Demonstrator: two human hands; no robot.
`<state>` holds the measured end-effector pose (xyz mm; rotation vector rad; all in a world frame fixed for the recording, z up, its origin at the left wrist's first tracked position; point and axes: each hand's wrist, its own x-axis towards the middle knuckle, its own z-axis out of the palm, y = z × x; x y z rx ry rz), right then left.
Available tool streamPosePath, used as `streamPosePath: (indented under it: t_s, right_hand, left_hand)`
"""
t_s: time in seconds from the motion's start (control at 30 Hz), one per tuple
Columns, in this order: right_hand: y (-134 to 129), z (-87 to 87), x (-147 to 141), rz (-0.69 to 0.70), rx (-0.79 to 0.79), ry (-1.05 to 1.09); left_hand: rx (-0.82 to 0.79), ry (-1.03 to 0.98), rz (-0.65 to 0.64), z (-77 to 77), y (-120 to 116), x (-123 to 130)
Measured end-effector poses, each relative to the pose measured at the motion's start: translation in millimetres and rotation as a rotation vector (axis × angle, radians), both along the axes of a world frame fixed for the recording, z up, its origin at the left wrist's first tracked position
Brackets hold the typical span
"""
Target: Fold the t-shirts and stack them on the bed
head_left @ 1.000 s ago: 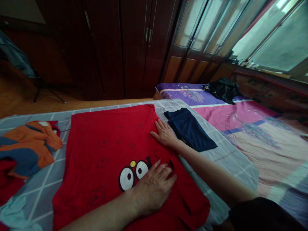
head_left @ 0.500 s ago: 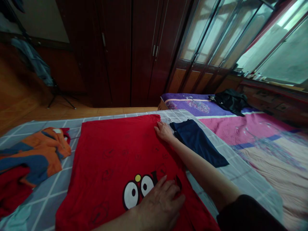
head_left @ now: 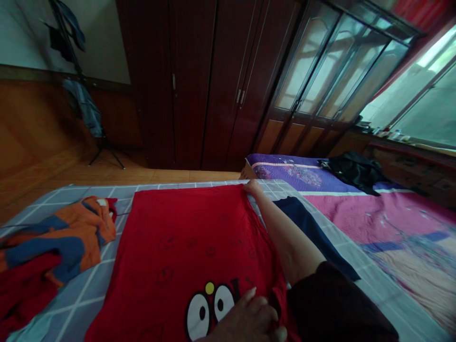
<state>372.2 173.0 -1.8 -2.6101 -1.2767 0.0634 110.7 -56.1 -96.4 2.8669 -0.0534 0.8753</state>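
Note:
A red T-shirt (head_left: pixel 185 228) with cartoon eyes printed on it lies spread over the grey checked bedding. My right hand (head_left: pixel 253 187) reaches out to its far right corner and is closed on the cloth there, the fingertips partly hidden. Low in the view, my left hand (head_left: pixel 251 317) lies over the print with its fingers bent, gripping cloth that bunches beside them. Right of my right forearm is a dark navy folded garment (head_left: pixel 317 237), partly covered by the arm and sleeve.
An orange and blue garment (head_left: pixel 76 232) lies crumpled at the left, with red cloth (head_left: pixel 28 289) in front of it. Beyond the bed stands a dark wardrobe (head_left: pixel 192 95). Another bed with a purple and pink cover (head_left: pixel 342 213) adjoins at right, a black garment (head_left: pixel 352 171) on it.
My right hand has moved from the shirt's right edge to its far corner and closed there. My left hand stays on the print. The camera view has shifted, and my right sleeve covers more.

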Motion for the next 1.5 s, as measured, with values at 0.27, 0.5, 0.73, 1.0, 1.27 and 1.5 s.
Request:
streamPosePath:
  t_s: [0.27,0.5,0.73,1.0,1.27,1.5]
  right_hand:
    - [-0.9,-19.1,-1.8,0.038,-0.017,-0.105]
    - [-15.6,-10.2,-20.4,0.131,0.069,-0.248]
    - [-57.6,-37.7,-72.5,0.448,0.009,-0.244]
    - [-48.1,-42.8,-48.0,0.371,-0.061,-0.202]
    - [-63.2,-49.5,-71.3,0.442,-0.054,-0.201]
    - [-58.7,-23.2,-64.6,0.340,-0.061,-0.192]
  left_hand:
    - [0.129,-0.121,0.129,-28.1,-5.1,16.7]
    - [0.127,-0.102,0.111,-25.7,-2.3,18.5]
    - [0.056,-0.037,0.024,-16.5,-2.5,17.2]
    - [-0.033,0.106,-0.025,-4.6,1.6,9.1]
    - [-0.064,0.190,-0.041,-8.7,3.9,14.4]
    - [-0.077,0.170,-0.060,4.3,7.2,7.0]
